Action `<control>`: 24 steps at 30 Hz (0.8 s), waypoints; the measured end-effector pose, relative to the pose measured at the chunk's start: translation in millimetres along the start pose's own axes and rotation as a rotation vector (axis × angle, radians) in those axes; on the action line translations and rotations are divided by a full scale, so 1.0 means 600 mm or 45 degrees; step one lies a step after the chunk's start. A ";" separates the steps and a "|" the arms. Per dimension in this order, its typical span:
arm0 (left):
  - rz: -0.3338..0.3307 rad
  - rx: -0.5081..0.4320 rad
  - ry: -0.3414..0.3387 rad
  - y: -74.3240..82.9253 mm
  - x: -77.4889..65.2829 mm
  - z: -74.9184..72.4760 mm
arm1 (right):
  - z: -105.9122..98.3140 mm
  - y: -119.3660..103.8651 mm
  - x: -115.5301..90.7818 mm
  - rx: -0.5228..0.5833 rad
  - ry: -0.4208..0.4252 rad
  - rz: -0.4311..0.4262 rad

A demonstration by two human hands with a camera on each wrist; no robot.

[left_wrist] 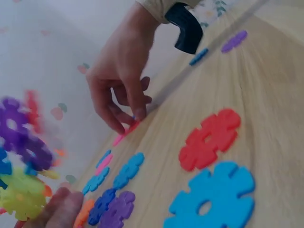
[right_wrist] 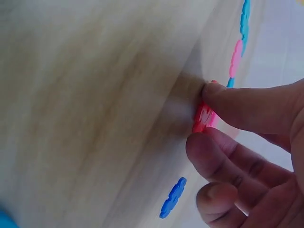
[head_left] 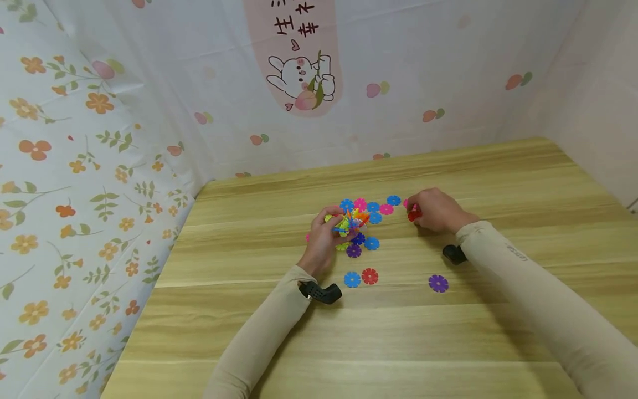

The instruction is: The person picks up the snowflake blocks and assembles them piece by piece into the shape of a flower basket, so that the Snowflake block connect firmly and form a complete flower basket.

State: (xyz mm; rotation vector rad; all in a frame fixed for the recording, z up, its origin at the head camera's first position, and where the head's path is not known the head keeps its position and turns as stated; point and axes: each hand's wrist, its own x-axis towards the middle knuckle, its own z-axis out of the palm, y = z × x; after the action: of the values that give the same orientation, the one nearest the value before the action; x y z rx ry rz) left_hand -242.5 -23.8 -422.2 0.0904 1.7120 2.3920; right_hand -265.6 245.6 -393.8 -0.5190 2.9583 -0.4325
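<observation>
My left hand (head_left: 320,241) holds a cluster of interlocked plastic snowflake discs (head_left: 353,221) in yellow, orange, blue and other colours. In the left wrist view, the cluster (left_wrist: 21,183) shows blurred at the lower left, with the left fingertips (left_wrist: 64,209) beneath it. Further right, my right hand (head_left: 436,209) pinches a red snowflake disc (right_wrist: 203,116) between thumb and fingertips, close to the tabletop. A pink disc (right_wrist: 212,119) shows just behind the red one, partly hidden by the fingers.
Loose blue and pink discs (head_left: 386,209) lie between the hands on the wooden table (head_left: 379,338). Nearer are a light blue disc (head_left: 351,279), a red disc (head_left: 370,276) and a purple disc (head_left: 438,284). A printed cloth (head_left: 209,83) hangs behind the table.
</observation>
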 end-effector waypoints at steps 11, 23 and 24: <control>0.116 0.230 -0.062 0.007 -0.008 -0.006 | -0.002 0.008 0.006 0.028 -0.019 0.012; 0.107 0.422 -0.136 0.004 -0.011 -0.009 | 0.000 0.011 0.005 0.147 -0.050 0.038; 0.114 0.427 -0.142 0.003 -0.011 -0.009 | 0.001 0.011 0.005 0.147 -0.051 0.037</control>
State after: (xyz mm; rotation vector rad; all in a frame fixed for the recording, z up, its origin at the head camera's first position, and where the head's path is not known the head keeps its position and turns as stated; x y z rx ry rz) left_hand -237.3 -30.8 -422.2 0.3492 2.0753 2.0873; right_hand -270.7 250.6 -396.4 -0.4661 2.8772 -0.5781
